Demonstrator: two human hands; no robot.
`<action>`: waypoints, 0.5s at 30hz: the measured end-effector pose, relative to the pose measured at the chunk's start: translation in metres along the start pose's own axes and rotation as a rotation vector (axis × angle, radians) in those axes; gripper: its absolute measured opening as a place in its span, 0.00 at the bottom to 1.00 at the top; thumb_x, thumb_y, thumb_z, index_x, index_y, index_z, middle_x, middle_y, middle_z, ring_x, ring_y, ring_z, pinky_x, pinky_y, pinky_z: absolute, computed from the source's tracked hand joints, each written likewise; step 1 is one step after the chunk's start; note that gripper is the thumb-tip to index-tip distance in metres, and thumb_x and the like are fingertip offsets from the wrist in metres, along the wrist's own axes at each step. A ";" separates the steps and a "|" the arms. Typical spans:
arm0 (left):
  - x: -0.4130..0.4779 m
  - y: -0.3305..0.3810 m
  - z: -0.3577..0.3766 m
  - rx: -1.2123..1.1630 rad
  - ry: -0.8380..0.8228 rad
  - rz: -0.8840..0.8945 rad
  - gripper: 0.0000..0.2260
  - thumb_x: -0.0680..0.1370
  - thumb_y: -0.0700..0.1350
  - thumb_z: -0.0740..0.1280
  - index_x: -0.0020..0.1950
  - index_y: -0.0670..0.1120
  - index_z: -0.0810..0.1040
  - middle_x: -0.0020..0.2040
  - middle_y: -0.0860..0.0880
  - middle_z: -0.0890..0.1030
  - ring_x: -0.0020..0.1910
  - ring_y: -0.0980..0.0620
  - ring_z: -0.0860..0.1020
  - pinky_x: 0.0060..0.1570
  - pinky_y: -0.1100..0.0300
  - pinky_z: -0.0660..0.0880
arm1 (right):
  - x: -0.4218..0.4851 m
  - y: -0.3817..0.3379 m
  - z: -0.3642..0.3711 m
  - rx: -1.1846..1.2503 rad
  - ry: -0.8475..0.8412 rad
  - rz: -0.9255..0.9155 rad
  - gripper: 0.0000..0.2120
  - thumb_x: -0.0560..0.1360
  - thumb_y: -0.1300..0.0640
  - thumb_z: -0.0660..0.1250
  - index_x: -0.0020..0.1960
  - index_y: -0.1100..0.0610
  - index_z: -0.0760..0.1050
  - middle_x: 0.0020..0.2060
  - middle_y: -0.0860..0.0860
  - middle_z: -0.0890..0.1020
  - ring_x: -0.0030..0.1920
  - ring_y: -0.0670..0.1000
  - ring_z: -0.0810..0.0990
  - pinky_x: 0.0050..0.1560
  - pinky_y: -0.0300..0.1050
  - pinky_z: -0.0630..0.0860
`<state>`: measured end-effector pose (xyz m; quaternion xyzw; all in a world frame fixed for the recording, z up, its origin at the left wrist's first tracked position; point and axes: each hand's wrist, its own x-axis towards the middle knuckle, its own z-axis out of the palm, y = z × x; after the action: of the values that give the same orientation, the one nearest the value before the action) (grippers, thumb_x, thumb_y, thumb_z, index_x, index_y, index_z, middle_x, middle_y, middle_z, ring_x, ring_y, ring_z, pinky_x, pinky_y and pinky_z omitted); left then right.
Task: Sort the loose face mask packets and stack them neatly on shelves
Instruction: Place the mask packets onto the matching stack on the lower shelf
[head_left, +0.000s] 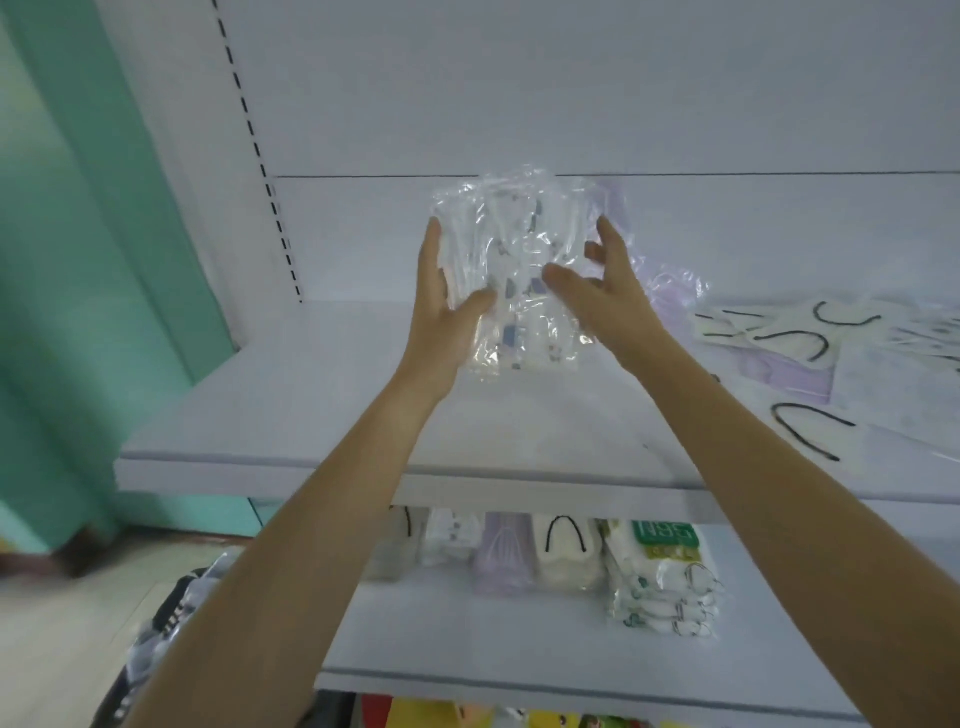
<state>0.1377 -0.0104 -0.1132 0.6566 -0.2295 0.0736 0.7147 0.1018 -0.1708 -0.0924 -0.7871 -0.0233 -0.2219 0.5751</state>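
A stack of clear-wrapped face mask packets (519, 270) with small blue-grey prints stands upright on the upper shelf (311, 395). My left hand (447, 301) holds its left side, thumb across the front and fingers behind. At the stack's right side is my right hand (602, 280), fingers spread and loosely bent, thumb touching the front of the wrap. Behind my right hand lies a lilac packet (670, 291). More loose packets (810, 353), cream with black ear loops and lilac, are scattered at the shelf's right.
The lower shelf (467, 639) carries upright rows of packets (540, 556) and a green-labelled pile (665, 577). A teal wall (104, 260) stands to the left. Dark packaged goods (166, 623) sit at the lower left, colourful items (519, 719) along the bottom.
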 end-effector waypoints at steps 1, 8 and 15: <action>-0.008 0.002 -0.001 -0.047 -0.006 -0.070 0.36 0.77 0.35 0.61 0.77 0.58 0.48 0.76 0.54 0.57 0.73 0.56 0.59 0.69 0.58 0.60 | -0.012 0.002 0.002 -0.029 -0.014 -0.026 0.37 0.77 0.51 0.65 0.77 0.51 0.46 0.68 0.46 0.63 0.55 0.41 0.77 0.50 0.32 0.74; -0.090 0.006 0.007 -0.046 -0.120 -0.117 0.29 0.72 0.41 0.60 0.73 0.54 0.60 0.65 0.50 0.75 0.60 0.53 0.77 0.62 0.51 0.74 | -0.086 0.001 0.010 -0.108 -0.102 -0.173 0.31 0.80 0.60 0.58 0.76 0.59 0.45 0.75 0.48 0.56 0.73 0.41 0.56 0.73 0.39 0.54; -0.209 -0.017 0.009 0.026 -0.267 -0.161 0.36 0.74 0.37 0.63 0.75 0.57 0.49 0.73 0.56 0.63 0.71 0.58 0.65 0.69 0.51 0.66 | -0.192 0.028 -0.004 -0.062 -0.275 -0.137 0.34 0.76 0.64 0.54 0.77 0.55 0.41 0.70 0.43 0.61 0.51 0.36 0.74 0.58 0.29 0.68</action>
<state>-0.0418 0.0193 -0.2169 0.6859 -0.2680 -0.0690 0.6730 -0.0640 -0.1417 -0.1887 -0.8241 -0.1486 -0.1512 0.5252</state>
